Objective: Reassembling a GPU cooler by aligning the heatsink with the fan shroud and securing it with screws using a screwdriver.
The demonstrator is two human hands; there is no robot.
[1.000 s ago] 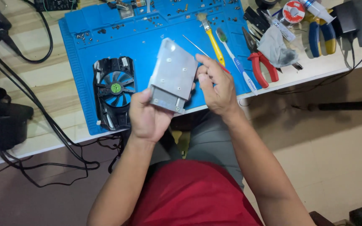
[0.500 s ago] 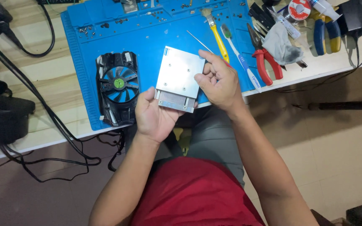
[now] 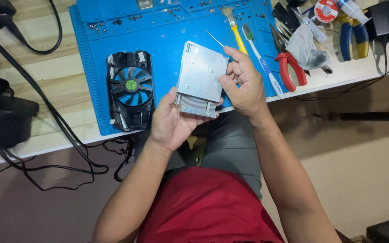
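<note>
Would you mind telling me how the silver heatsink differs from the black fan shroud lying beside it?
The heatsink is bare silver metal, a flat plate with fins at its near end; the fan shroud is black plastic with a blue fan. The heatsink is held up between the left hand and right hand; the fan shroud lies untouched on the blue mat. Both are roughly rectangular and similar in size.

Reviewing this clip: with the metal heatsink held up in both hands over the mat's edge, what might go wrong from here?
1. The heatsink is held in the air by the left hand and right hand, partly past the table edge; a slip could drop it to the lap or floor.
2. The fins at its lower end sit against the left palm and might get bent or scrape skin.
3. Falling sideways, it could hit the fan shroud nearby.
</note>
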